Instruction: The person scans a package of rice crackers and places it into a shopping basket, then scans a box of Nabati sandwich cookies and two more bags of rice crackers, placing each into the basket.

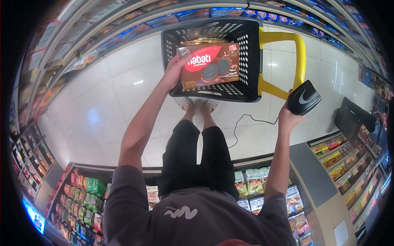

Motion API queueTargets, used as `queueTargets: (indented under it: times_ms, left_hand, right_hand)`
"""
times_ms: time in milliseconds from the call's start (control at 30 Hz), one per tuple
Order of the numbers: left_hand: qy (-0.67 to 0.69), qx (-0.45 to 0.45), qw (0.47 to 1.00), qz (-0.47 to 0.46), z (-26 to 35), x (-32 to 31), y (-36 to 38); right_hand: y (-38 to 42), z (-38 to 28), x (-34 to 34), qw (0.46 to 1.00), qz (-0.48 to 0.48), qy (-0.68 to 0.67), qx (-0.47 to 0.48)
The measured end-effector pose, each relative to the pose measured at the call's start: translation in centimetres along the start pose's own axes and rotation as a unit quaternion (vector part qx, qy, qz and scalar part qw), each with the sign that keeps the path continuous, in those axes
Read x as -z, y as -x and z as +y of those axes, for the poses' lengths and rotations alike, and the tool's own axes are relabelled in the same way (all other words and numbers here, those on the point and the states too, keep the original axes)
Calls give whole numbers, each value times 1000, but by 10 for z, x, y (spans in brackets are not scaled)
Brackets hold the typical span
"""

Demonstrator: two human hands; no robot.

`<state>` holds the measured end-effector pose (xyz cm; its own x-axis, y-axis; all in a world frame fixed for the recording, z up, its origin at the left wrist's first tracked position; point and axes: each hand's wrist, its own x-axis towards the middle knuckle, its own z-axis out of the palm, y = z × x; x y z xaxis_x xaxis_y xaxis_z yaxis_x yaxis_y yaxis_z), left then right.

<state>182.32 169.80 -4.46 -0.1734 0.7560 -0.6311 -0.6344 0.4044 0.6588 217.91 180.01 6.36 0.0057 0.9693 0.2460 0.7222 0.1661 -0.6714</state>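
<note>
My left hand [176, 72] grips the left edge of a brown nabati sandwich biscuit box [210, 76], thumb on its front. The box is tilted up inside a black perforated shopping basket [250, 88], hiding part of another packet [205, 41] behind it. My right hand [291, 118] is closed at a black rounded object [303, 98] with a grey curved mark; I cannot make out its kind. This hand is beside the lower end of the basket's yellow handle [301, 53]; whether it touches the handle is hidden. A thin black cable [252, 119] runs from near this hand toward my legs.
Shelves of blue packets [193, 14] line the aisle ahead. Behind me are racks of hanging snack bags [86, 197] and more packets [254, 180]. A dark object [355, 119] stands at the right beside shelves of yellow packets [334, 158]. Pale tiles [123, 82] cover the floor.
</note>
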Motion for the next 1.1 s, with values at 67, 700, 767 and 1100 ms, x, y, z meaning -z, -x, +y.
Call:
queueTargets:
  times_ms: [67, 700, 767, 1100]
  left_hand:
    - [-2, -2, 1000, -3, -2, 2, 2]
    - [-21, -2, 1000, 21, -7, 5, 12]
    - [-32, -3, 999, 32, -17, 10, 7]
    - [-131, -37, 968, 213, -105, 45, -43]
  right_hand:
    - [1, -2, 0, 1000, -1, 1, -3]
    - [3, 10, 0, 999, 8, -15, -40]
    - [3, 11, 1, 999, 8, -15, -40]
    - [8, 19, -1, 998, 29, -24, -59]
